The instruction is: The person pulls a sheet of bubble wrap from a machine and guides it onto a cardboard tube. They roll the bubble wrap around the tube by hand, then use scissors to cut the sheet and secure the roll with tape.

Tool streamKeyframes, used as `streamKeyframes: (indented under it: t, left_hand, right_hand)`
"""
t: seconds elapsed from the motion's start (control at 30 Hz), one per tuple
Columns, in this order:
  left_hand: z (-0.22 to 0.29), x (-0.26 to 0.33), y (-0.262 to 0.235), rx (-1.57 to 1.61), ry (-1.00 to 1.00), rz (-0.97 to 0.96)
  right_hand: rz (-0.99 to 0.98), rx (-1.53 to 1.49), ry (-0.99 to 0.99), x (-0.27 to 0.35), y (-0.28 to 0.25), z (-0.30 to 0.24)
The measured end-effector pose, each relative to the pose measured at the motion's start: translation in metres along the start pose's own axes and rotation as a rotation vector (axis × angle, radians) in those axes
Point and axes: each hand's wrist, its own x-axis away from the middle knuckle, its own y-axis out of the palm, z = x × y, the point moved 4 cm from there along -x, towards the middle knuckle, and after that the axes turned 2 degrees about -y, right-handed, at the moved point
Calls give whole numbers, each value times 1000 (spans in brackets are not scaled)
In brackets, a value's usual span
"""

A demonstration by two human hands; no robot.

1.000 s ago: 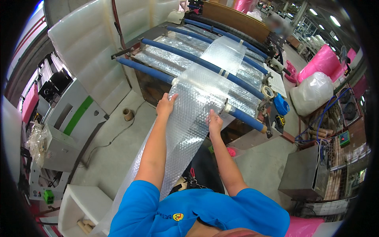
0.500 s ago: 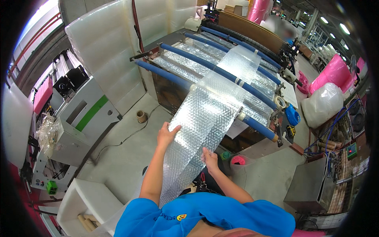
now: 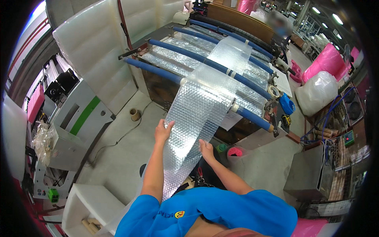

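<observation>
A long strip of clear bubble wrap (image 3: 193, 114) runs down from a blue roller (image 3: 154, 70) toward my body, passing between my forearms. My left hand (image 3: 162, 132) is closed on the strip's left edge, thumb on top and the other fingers mostly hidden behind the sheet. On the right edge, a little closer to me, my right hand (image 3: 207, 151) pinches the wrap with its thumb up. The strip looks fairly taut between the roller and my hands. Its lower end drops out of sight near my lap and lower left.
Beyond the rollers, more bubble wrap covers the machine bed (image 3: 173, 50). A roll of tape (image 3: 273, 92) and a blue tape dispenser (image 3: 286, 104) lie at its right side. A cardboard core (image 3: 134, 115) stands on the floor, left. A white foam box (image 3: 89, 197) holds cardboard tubes.
The view has shifted slightly, so the machine sits a bit further left in it. Both hands keep hold of the wrap's edges, and the right hand is slightly higher in the picture.
</observation>
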Motion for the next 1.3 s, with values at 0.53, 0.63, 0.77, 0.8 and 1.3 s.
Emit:
streamKeyframes:
  t: [0.53, 0.63, 0.77, 0.8, 1.3]
  left_hand:
    - [2, 2, -14, 94, 72, -152]
    - [3, 3, -15, 41, 74, -152]
    - [7, 7, -16, 11, 63, -152]
    - [8, 8, -16, 1, 51, -156]
    - [-4, 3, -7, -87, -60, -268]
  right_hand:
    - [-7, -296, 74, 37, 7, -39]
    - [1, -292, 25, 29, 9, -27]
    - [-2, -223, 15, 27, 7, -23]
    - [1, -219, 16, 26, 6, -23]
    - [30, -37, -10, 20, 4, -9]
